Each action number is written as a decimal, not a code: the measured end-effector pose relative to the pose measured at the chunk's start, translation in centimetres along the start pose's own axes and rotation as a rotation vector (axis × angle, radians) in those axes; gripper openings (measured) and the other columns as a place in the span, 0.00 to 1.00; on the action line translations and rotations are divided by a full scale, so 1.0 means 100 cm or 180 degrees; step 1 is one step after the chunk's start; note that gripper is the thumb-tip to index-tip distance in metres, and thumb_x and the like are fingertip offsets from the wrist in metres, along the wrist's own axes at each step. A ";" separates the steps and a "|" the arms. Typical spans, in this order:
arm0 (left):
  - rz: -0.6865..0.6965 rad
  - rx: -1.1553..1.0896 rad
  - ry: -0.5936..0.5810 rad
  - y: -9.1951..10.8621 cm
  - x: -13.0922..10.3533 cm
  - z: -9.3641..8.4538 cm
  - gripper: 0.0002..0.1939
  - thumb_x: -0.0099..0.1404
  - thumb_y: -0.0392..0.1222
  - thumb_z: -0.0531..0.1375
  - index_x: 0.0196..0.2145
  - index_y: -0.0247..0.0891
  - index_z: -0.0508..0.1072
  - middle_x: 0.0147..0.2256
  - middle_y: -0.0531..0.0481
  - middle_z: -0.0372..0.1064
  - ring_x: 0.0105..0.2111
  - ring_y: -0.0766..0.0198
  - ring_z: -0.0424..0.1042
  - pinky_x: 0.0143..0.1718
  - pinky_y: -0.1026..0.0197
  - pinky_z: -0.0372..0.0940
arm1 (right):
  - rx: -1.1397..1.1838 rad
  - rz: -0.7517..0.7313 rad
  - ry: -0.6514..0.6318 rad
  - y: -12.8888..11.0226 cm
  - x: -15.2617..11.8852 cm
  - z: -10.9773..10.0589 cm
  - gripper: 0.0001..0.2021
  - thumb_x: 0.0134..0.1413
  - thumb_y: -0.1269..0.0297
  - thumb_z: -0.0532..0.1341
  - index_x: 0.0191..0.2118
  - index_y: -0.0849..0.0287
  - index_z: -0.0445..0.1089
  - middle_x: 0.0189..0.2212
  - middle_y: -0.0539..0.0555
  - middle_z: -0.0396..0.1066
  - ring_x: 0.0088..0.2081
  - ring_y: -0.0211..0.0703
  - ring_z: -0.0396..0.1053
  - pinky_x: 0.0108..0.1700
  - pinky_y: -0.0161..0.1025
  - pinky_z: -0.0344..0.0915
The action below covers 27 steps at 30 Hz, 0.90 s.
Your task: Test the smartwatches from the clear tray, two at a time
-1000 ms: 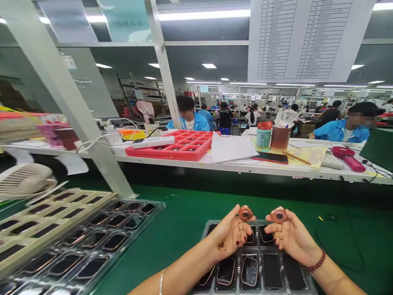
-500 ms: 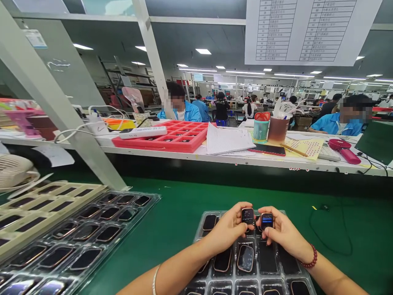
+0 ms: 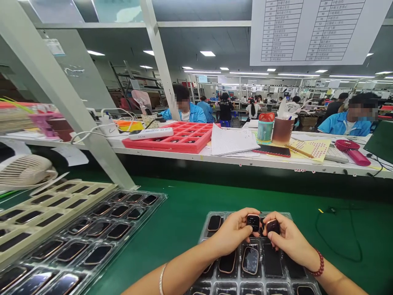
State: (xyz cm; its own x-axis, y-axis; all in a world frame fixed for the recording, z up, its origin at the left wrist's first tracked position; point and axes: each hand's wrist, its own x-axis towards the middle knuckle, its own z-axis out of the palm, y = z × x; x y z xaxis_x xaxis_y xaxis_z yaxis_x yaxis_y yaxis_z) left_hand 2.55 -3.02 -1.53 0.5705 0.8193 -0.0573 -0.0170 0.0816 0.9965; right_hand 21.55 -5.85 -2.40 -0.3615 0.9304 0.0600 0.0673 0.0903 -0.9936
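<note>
Above the back rows of a clear plastic tray point(image 3: 236, 241), my left hand point(image 3: 235, 231) grips a watch point(image 3: 253, 221) whose screen shows small light text. Close to its right, my right hand point(image 3: 287, 235) holds a second watch point(image 3: 272, 226), tilted, with a dark screen. Thumbs and fingers are closed on the edges of both watches. Several more watches lie in the tray's pockets, one of them point(image 3: 251, 259) right below my hands. Some pockets below my right hand hold no watch.
At left, another clear tray point(image 3: 106, 246) and a beige tray point(image 3: 89, 192) hold dark-screened pieces, beside a fan point(image 3: 26, 170). A shelf point(image 3: 184, 157) bears a red tray point(image 3: 196, 141), papers point(image 3: 233, 141) and cups. A cable point(image 3: 337, 243) lies at right. People sit beyond.
The blue lit display on the right-hand watch is now dark, and that watch has tilted. The whole view has shifted, with the scene sitting slightly further right.
</note>
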 end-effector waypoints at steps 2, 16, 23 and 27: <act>-0.0003 -0.0025 0.0005 0.001 0.000 0.000 0.20 0.53 0.31 0.56 0.46 0.35 0.63 0.37 0.45 0.69 0.34 0.61 0.72 0.28 0.65 0.62 | 0.0019 -0.0019 0.0005 0.000 0.000 0.000 0.12 0.48 0.68 0.61 0.40 0.57 0.63 0.31 0.50 0.66 0.25 0.35 0.62 0.24 0.32 0.63; -0.0075 -0.0279 0.0015 0.002 -0.001 -0.001 0.23 0.51 0.35 0.63 0.46 0.37 0.64 0.39 0.45 0.70 0.35 0.62 0.72 0.33 0.63 0.62 | 0.0094 -0.0086 0.0066 0.000 0.001 0.001 0.12 0.47 0.68 0.62 0.40 0.57 0.64 0.31 0.51 0.67 0.27 0.37 0.64 0.27 0.34 0.64; -0.0062 -0.0154 0.0056 0.001 0.000 -0.001 0.19 0.55 0.38 0.59 0.45 0.36 0.65 0.37 0.44 0.70 0.32 0.62 0.72 0.28 0.65 0.60 | 0.0100 -0.0103 0.0061 0.000 0.000 0.000 0.11 0.47 0.71 0.61 0.40 0.58 0.64 0.31 0.50 0.67 0.26 0.36 0.63 0.27 0.34 0.64; -0.0115 -0.0176 0.0116 0.000 0.000 -0.001 0.21 0.52 0.32 0.58 0.45 0.37 0.65 0.37 0.46 0.70 0.33 0.62 0.72 0.27 0.66 0.60 | 0.0089 -0.0087 0.0047 0.003 0.000 0.000 0.12 0.48 0.68 0.61 0.41 0.57 0.64 0.32 0.51 0.68 0.27 0.37 0.64 0.27 0.34 0.64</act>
State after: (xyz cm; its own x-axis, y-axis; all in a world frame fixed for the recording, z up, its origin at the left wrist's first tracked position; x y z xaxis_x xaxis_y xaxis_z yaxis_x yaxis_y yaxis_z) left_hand 2.47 -3.02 -1.55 0.5413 0.8353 -0.0963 -0.0429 0.1419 0.9890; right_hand 21.60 -5.85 -2.68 -0.3490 0.9329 0.0885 0.0316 0.1061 -0.9939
